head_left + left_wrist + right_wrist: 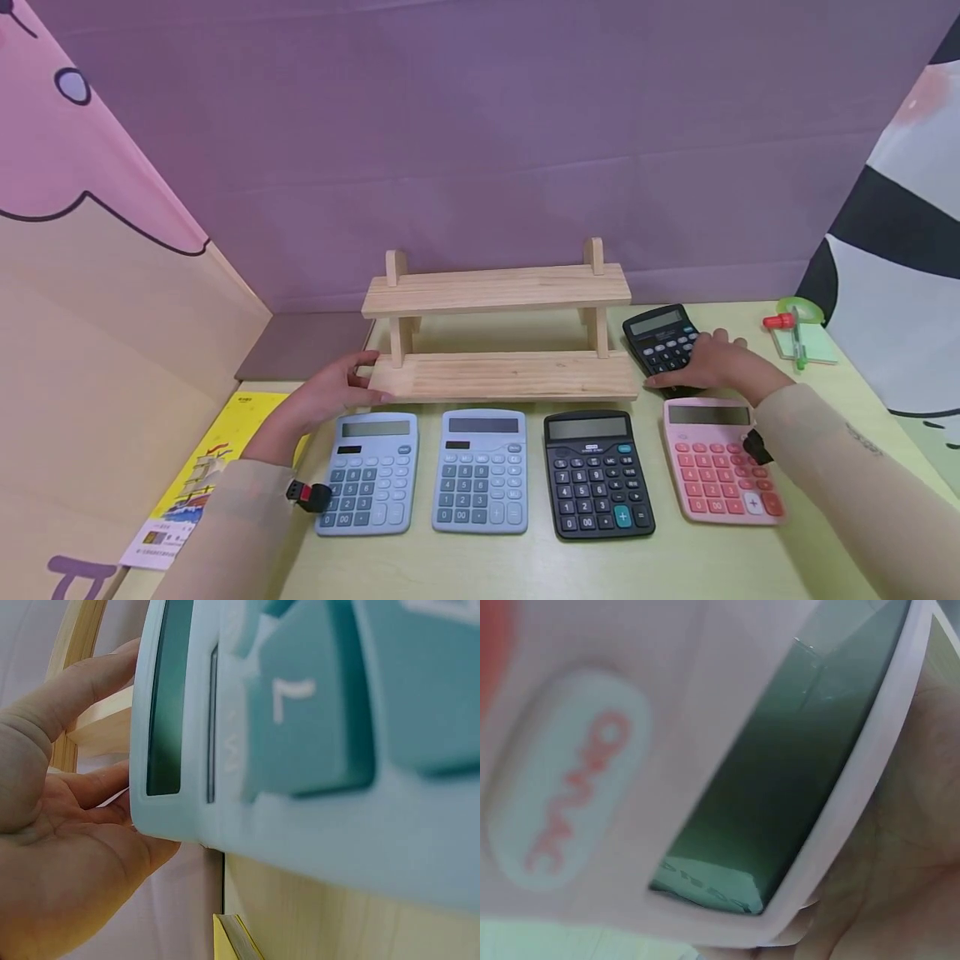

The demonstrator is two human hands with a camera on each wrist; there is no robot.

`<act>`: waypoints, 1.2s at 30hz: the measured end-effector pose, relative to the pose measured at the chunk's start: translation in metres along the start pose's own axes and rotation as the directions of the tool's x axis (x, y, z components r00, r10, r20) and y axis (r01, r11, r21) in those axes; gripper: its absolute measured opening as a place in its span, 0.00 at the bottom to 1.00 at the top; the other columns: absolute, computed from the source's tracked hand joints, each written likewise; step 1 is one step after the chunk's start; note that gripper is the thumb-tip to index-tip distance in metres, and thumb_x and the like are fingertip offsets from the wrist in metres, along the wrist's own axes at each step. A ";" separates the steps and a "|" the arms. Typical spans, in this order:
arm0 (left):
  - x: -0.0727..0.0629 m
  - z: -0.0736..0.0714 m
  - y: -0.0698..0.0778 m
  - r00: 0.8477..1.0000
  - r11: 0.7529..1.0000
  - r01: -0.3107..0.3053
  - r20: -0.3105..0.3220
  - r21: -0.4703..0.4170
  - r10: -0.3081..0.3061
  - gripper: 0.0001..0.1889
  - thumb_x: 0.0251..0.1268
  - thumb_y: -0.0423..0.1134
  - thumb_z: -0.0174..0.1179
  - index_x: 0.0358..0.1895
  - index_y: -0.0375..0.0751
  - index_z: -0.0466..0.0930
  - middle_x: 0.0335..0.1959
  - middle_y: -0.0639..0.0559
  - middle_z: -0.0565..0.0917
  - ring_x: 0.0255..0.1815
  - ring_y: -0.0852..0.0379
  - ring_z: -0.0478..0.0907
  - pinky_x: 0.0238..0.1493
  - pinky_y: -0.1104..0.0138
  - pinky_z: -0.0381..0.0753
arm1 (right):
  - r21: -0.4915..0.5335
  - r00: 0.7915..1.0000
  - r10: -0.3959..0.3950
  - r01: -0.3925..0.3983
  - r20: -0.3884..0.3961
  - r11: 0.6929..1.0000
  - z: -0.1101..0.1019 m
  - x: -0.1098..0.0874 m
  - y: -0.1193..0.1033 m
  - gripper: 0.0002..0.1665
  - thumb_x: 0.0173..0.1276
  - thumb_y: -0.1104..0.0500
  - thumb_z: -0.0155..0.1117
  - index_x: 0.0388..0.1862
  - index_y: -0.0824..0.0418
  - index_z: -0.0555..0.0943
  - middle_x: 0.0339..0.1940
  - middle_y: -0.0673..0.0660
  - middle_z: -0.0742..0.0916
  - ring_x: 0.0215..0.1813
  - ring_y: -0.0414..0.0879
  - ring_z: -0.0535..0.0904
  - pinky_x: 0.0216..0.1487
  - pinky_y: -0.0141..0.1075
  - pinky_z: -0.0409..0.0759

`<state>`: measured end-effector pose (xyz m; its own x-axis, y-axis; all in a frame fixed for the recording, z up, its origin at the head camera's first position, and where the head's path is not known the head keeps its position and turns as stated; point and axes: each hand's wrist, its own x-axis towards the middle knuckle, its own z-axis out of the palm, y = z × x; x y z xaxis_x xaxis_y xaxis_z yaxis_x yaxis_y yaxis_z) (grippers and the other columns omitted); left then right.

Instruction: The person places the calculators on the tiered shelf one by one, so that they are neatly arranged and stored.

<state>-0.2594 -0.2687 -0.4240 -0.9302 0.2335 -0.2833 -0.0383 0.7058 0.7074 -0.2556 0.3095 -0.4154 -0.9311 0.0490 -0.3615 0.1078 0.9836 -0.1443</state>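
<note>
A two-tier wooden shelf (517, 377) stands at the back of the table. My left hand (326, 398) grips the left end of its lower board, thumb along the front edge and fingers behind. In the left wrist view a light blue calculator (225, 810) covers part of that hand. At the shelf's right end, my right hand (723, 367) holds a tilted black calculator (658, 332) across its lower half, thumb on the left and fingers on the right. A pink calculator (660, 787) fills most of the right wrist view, hiding the fingers.
Before the shelf lie two light blue calculators (481, 471), a larger black one (597, 475) and a pink one under the right forearm. A yellow booklet (198, 467) and a grey-brown panel (311, 343) are left. Sticky notes (817, 343), a pen and green tape lie back right.
</note>
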 end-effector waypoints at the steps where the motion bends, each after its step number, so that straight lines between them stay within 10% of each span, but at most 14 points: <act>1: 0.000 0.000 0.000 1.000 1.000 0.001 -0.002 0.001 -0.001 0.53 0.63 0.55 0.76 0.86 0.47 0.56 0.74 0.36 0.75 0.70 0.38 0.76 0.70 0.46 0.82 | 0.006 1.000 -0.001 0.001 0.001 1.000 -0.001 0.000 0.000 0.75 0.56 0.17 0.68 0.66 0.86 0.67 0.55 0.82 0.74 0.58 0.74 0.71 0.68 0.71 0.74; 19: 0.000 0.000 -0.003 1.000 1.000 -0.003 -0.006 0.003 0.003 0.51 0.63 0.55 0.76 0.85 0.48 0.58 0.69 0.38 0.79 0.65 0.41 0.79 0.64 0.53 0.83 | 0.094 0.996 -0.018 0.026 -0.092 0.995 -0.003 0.000 0.007 0.75 0.53 0.27 0.79 0.70 0.86 0.57 0.57 0.81 0.67 0.55 0.75 0.71 0.60 0.68 0.81; 36: -0.001 0.000 -0.001 1.000 1.000 -0.021 0.000 0.002 0.021 0.53 0.63 0.55 0.76 0.86 0.45 0.56 0.72 0.36 0.77 0.68 0.38 0.77 0.67 0.49 0.82 | 0.160 0.948 -0.038 0.092 -0.315 0.983 -0.019 -0.031 0.004 0.78 0.58 0.32 0.79 0.79 0.85 0.48 0.66 0.86 0.62 0.61 0.81 0.66 0.63 0.75 0.78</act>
<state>-0.2583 -0.2700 -0.4242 -0.9308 0.2482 -0.2682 -0.0181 0.7019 0.7121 -0.2330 0.3150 -0.3875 -0.9968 0.0641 -0.0468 0.0758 0.9435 -0.3225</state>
